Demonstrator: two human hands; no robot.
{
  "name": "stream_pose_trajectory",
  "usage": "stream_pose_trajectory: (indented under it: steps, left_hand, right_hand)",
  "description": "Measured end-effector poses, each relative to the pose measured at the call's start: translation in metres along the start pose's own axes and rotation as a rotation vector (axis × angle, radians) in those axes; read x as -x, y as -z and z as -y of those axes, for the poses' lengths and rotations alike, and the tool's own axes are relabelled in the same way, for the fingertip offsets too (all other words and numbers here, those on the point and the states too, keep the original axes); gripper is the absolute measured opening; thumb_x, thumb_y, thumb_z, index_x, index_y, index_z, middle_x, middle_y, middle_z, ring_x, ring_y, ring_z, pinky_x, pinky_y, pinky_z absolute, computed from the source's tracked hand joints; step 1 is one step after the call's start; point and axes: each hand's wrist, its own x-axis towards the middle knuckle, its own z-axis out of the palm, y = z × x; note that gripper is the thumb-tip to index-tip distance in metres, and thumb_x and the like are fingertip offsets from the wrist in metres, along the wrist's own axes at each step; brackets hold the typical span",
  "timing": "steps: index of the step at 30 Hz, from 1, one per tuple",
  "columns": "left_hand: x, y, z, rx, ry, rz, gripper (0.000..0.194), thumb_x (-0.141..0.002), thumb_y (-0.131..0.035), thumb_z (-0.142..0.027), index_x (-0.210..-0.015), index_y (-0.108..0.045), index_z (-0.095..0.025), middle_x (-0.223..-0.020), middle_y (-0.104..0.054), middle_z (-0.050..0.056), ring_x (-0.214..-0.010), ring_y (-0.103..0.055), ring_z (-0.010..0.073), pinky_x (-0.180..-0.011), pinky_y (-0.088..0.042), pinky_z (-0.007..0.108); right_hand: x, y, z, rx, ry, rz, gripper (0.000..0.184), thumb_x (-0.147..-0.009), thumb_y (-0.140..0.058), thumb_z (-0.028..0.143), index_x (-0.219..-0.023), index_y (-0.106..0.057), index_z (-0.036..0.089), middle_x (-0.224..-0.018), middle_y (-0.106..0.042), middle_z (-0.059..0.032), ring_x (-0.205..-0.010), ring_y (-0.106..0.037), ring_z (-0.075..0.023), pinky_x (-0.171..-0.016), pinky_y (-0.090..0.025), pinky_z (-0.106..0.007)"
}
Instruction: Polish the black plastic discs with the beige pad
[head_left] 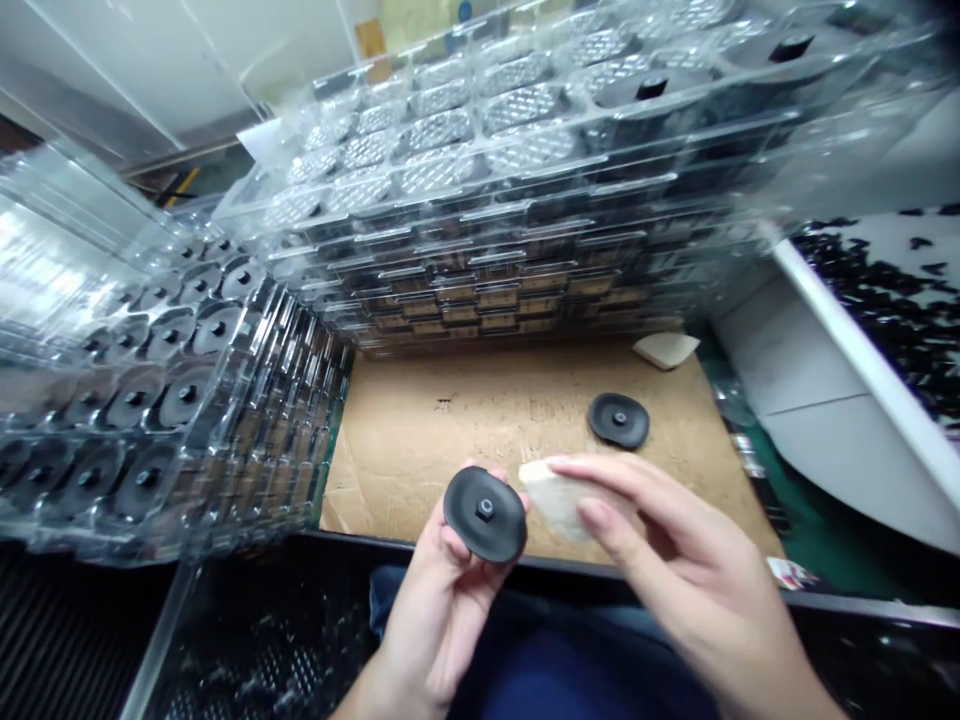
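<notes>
**Black disc cradled, pale pad held beside it**

The black disc is gripped from beneath by the left hand, above the near edge of the cardboard. A pale pad is pinched between thumb and fingers of the right hand. Wiping seems to be in hand; for a stroke, the disc would need to be kept steady and the pad laid flat. A second disc is seen farther right. The left fingers are partly hidden; pad-to-disc contact cannot be told; the far trays are blurred.
</notes>
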Motion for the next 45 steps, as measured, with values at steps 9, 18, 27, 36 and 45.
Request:
stream_pose_trajectory:
  steps: [9,18,27,36,45]
  left_hand:
    - [0.006,0.002,0.001,-0.073,-0.002,-0.066,0.041,-0.06,-0.078,-0.022,-0.1,-0.069,-0.024,-0.1,-0.072,0.006,-0.087,-0.066,0.0123,-0.079,-0.052,0.018]
    - [-0.004,-0.006,-0.012,-0.193,-0.151,-0.074,0.052,-0.049,-0.083,-0.03,-0.099,-0.068,-0.026,-0.103,-0.071,0.005,-0.096,-0.065,0.0269,-0.078,-0.055,0.028]
    - [0.001,-0.013,-0.007,-0.214,-0.222,-0.142,0.046,-0.059,-0.078,-0.022,-0.103,-0.065,-0.029,-0.102,-0.07,0.002,-0.083,-0.068,0.0155,-0.07,-0.054,0.019]
    - [-0.005,-0.014,-0.002,-0.232,-0.279,-0.159,0.052,-0.054,-0.077,-0.01,-0.101,-0.065,-0.028,-0.1,-0.071,0.002,-0.09,-0.066,0.0182,-0.074,-0.053,0.019]
    - [-0.007,-0.015,-0.007,-0.276,-0.316,-0.163,0.053,-0.057,-0.076,-0.012,-0.106,-0.063,-0.027,-0.1,-0.07,0.002,-0.088,-0.065,0.0155,-0.071,-0.051,0.016]
  right_hand:
    - [-0.017,-0.013,0.026,0.066,0.24,0.173,0.033,-0.084,-0.04,0.004,-0.098,-0.065,0.021,-0.086,-0.067,-0.0022,-0.074,-0.059,-0.0145,-0.067,-0.046,-0.029]
    - [0.027,0.017,-0.005,-0.02,-0.222,0.018,0.015,-0.086,-0.054,0.028,-0.094,-0.065,0.035,-0.091,-0.07,0.0065,-0.082,-0.066,-0.012,-0.068,-0.051,-0.016]
    - [0.006,-0.011,0.032,-0.059,0.116,0.302,0.025,-0.083,-0.051,0.008,-0.1,-0.065,0.021,-0.083,-0.068,-0.0009,-0.073,-0.063,-0.0118,-0.067,-0.052,-0.021]
    - [0.007,-0.003,0.028,0.071,0.081,-0.008,0.022,-0.085,-0.049,0.012,-0.098,-0.064,0.022,-0.083,-0.066,-0.0013,-0.074,-0.062,-0.0135,-0.067,-0.05,-0.022]
    - [-0.004,-0.005,0.031,-0.04,-0.002,-0.009,0.022,-0.086,-0.05,0.015,-0.099,-0.064,0.024,-0.09,-0.067,-0.0027,-0.082,-0.063,-0.0151,-0.068,-0.051,-0.023]
